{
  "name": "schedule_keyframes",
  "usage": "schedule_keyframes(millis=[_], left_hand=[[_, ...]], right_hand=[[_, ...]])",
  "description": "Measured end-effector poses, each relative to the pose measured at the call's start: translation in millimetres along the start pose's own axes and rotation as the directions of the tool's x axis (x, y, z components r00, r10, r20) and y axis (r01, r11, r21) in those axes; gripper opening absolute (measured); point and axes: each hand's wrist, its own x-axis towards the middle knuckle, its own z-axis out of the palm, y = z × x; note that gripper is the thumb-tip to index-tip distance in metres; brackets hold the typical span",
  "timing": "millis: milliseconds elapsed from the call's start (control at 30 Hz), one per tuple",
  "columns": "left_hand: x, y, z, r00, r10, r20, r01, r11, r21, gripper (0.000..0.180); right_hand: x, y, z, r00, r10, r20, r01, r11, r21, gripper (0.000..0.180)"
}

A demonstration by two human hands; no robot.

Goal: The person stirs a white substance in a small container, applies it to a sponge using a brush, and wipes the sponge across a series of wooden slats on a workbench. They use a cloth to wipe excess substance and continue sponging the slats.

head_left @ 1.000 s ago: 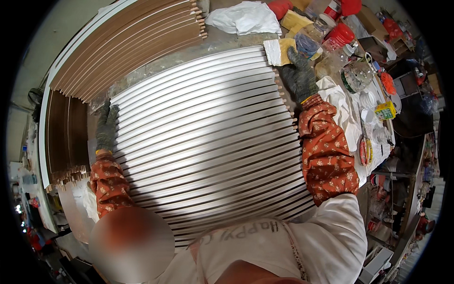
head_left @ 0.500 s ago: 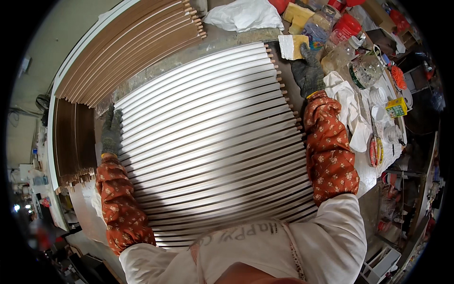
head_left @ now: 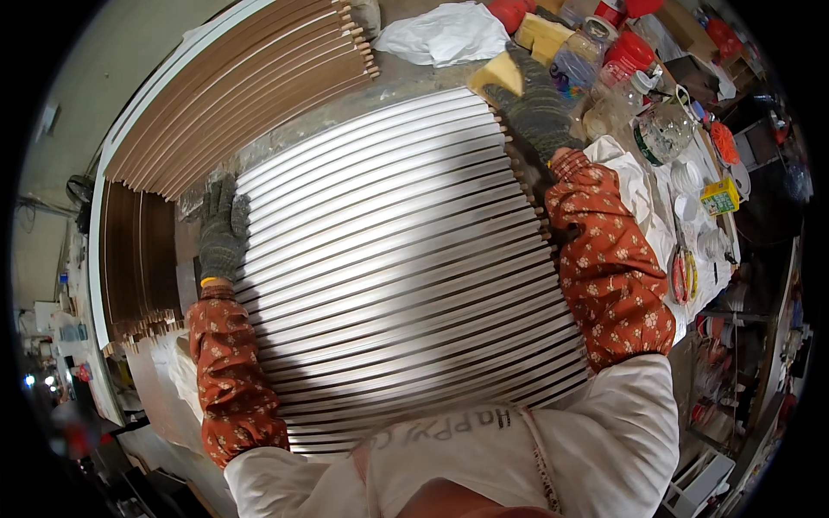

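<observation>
- White slats (head_left: 389,259) laid side by side flat on bench (head_left: 414,78), squaring-up step by the look of it
- left hand (head_left: 221,229) flat against left ends, gripping nothing
- right hand (head_left: 540,116) pressed open on right ends
- probably needs even inward pressure next

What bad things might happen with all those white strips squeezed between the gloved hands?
1. The white strips lie side by side, pressed only at their ends by the left hand and right hand; one may well slip out or buckle up.
2. The right hand sits close to the yellow sponge and plastic jar, so a nudge might knock them over.
3. The strip ends look sharp-edged; they might snag the knit gloves.
</observation>
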Motion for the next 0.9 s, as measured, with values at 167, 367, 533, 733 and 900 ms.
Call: schedule_keyframes(millis=[167, 367, 533, 733, 900], left_hand=[[3, -4, 2, 0.999, 0.005, 0.049, 0.002, 0.988, -0.155, 0.044], [1, -11, 7, 0.999, 0.024, 0.027, -0.02, 0.987, -0.158, 0.045], [5, -7, 7, 0.999, 0.049, -0.004, -0.049, 0.987, -0.154, 0.047], [1, -4, 5, 1.0, 0.018, 0.009, -0.017, 0.99, -0.143, 0.045], [3, -6, 9, 0.999, 0.035, -0.005, -0.036, 0.987, -0.158, 0.045]], right_hand=[[12, 41, -2, 0.947, -0.276, -0.162, 0.204, 0.911, -0.36, 0.069], [-8, 13, -3, 0.935, -0.338, -0.109, 0.249, 0.842, -0.478, 0.065], [-18, 4, -11, 0.944, -0.278, -0.176, 0.224, 0.936, -0.273, 0.067], [-38, -15, -15, 0.979, -0.179, -0.099, 0.15, 0.958, -0.242, 0.067], [-57, -23, -14, 0.958, -0.288, 0.007, 0.26, 0.852, -0.455, 0.064]])
